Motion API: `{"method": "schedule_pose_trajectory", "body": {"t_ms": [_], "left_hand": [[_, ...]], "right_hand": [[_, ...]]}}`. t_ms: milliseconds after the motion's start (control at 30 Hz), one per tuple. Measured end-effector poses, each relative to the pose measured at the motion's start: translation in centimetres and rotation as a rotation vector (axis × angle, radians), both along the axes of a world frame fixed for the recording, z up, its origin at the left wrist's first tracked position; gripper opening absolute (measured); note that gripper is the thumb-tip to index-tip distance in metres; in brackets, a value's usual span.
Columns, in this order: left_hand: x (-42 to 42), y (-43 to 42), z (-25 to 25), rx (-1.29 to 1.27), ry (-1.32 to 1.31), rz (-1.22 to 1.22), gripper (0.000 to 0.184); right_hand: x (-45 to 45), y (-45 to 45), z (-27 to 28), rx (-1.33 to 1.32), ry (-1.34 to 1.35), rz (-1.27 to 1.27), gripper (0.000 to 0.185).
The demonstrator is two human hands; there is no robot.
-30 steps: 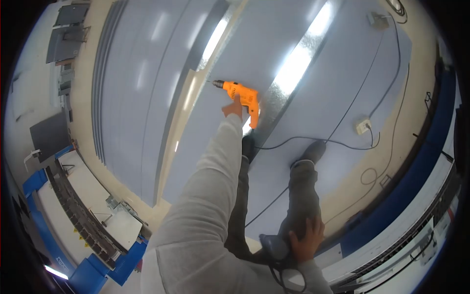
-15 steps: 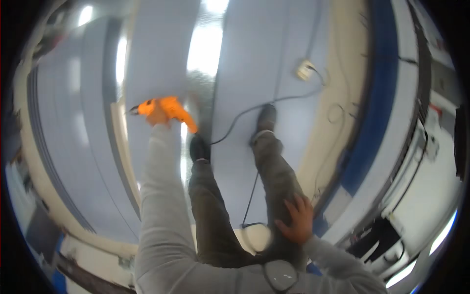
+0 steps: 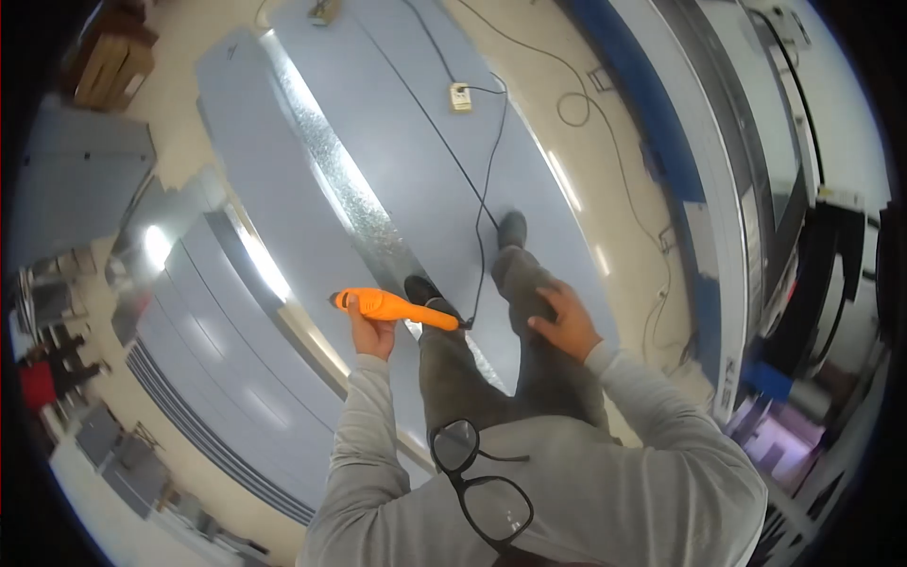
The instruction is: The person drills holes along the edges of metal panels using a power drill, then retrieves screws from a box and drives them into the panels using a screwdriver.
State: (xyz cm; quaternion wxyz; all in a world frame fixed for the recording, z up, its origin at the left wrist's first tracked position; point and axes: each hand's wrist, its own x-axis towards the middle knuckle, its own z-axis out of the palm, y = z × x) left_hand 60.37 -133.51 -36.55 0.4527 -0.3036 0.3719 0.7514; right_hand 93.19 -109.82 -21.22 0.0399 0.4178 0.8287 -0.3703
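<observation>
An orange corded drill [image 3: 383, 305] is held in my left hand [image 3: 371, 333], with the fingers wrapped round its body near the chuck. The drill lies nearly level above my left shoe [image 3: 421, 288], its chuck to the left and its handle towards my legs. My right hand [image 3: 567, 323] rests on my right thigh with its fingers spread and holds nothing. A black cable [image 3: 485, 236] runs from the drill's handle across the grey panels. Dark-framed glasses [image 3: 496, 508] hang at the front of my grey top.
Grey panels [image 3: 283, 170] with a shiny metal strip [image 3: 345, 189] lie underfoot. A white socket block [image 3: 460, 97] sits on them. Stacked long panels [image 3: 208, 444] are at the lower left, cardboard boxes [image 3: 113, 71] at the upper left. A blue and white machine [image 3: 699, 246] stands at the right.
My left hand has brought the drill closer to my legs and tilted it flatter. The camera view has turned. My right hand still rests on the thigh.
</observation>
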Motion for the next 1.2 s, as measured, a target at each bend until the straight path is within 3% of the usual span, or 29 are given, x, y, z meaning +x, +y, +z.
{"method": "schedule_pose_trajectory", "body": {"t_ms": [67,233,300,400,433,500,567,633,667,733,833,933,967,1100,1200], "left_hand": [[1.3,-0.5,2.4,0.039,-0.017,-0.085,0.042],[6.0,2.8,7.0,0.072,-0.113,-0.264,0.051],[8.3,4.8,8.4,0.116,-0.158,-0.395,0.059],[12.4,7.1,10.2,0.195,-0.173,-0.531,0.074],[13.4,8.1,11.4,0.224,-0.166,-0.556,0.075],[15.8,10.4,13.7,0.272,-0.166,-0.619,0.077],[17.7,11.0,16.8,0.265,-0.236,-0.694,0.080],[20.3,11.2,20.3,0.160,-0.075,-0.793,0.086],[21.9,11.0,21.6,0.152,-0.036,-0.832,0.087],[24.4,10.4,24.2,0.150,0.083,-0.880,0.090],[28.7,11.1,26.4,0.072,0.193,-0.945,0.091],[31.8,12.0,27.2,0.014,0.115,-0.878,0.089],[30.6,12.0,26.3,-0.027,0.084,-0.883,0.086],[34.2,10.2,24.8,0.062,0.181,-0.950,0.082],[37.9,7.6,24.4,0.176,0.093,-0.882,0.078]], "right_hand": [[1.6,0.8,2.8,-0.183,0.070,-0.148,0.067],[6.2,-0.6,3.2,-0.077,0.118,-0.083,0.070],[6.7,-1.5,1.1,-0.107,0.215,-0.144,0.074],[8.0,-1.0,-5.8,-0.466,0.142,-0.745,0.083],[8.9,-0.4,-8.9,-0.369,-0.023,-0.677,0.092],[9.6,0.0,-14.1,-0.825,0.054,-0.828,0.070],[10.3,-0.2,-15.9,-1.360,0.214,-0.886,0.047],[11.4,-1.0,-15.3,-1.583,0.406,-0.997,0.031],[11.8,-0.3,-11.5,-1.524,0.376,-1.178,0.028],[13.9,-0.1,-10.5,-1.479,0.610,-1.298,0.024],[20.8,1.6,-8.7,-1.366,0.686,-1.337,0.019],[27.6,0.1,-8.9,-1.334,0.735,-1.430,0.017],[28.5,-0.8,-9.2,-1.342,0.736,-1.309,0.018],[34.4,-6.0,-7.1,-1.470,0.789,-1.237,0.024],[36.7,-11.0,-5.0,-1.382,0.910,-1.250,0.029]]}}
